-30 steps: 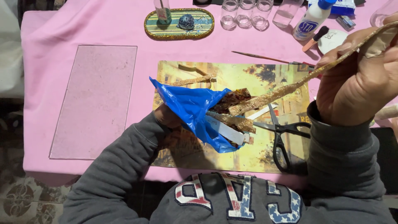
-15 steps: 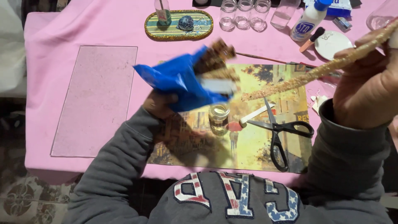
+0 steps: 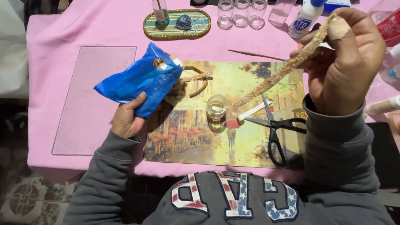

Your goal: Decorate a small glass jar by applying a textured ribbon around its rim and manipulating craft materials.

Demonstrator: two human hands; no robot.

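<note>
My left hand (image 3: 127,118) grips a crumpled blue plastic bag (image 3: 139,81) at the left edge of a painted picture mat (image 3: 196,137), the bag's mouth pointing right toward a few glittery curved sticks (image 3: 196,79) lying there. My right hand (image 3: 343,62) is raised at the upper right, fingers closed on a long stick (image 3: 275,77) coated in golden glitter that slants down-left. Its lower tip hangs beside a small glass jar (image 3: 216,109) standing on the mat.
Black-handled scissors (image 3: 273,129) and a white strip (image 3: 254,111) lie on the mat. A thin brush (image 3: 254,54), glue bottle (image 3: 306,18), several empty glass jars (image 3: 241,12) and an oval glittered tray (image 3: 177,25) stand at the back. A pink panel (image 3: 96,104) lies left on the pink tablecloth.
My left hand has carried the blue bag left and up off the mat's middle, uncovering the small jar. The glitter stick has tilted steeper in my right hand.
</note>
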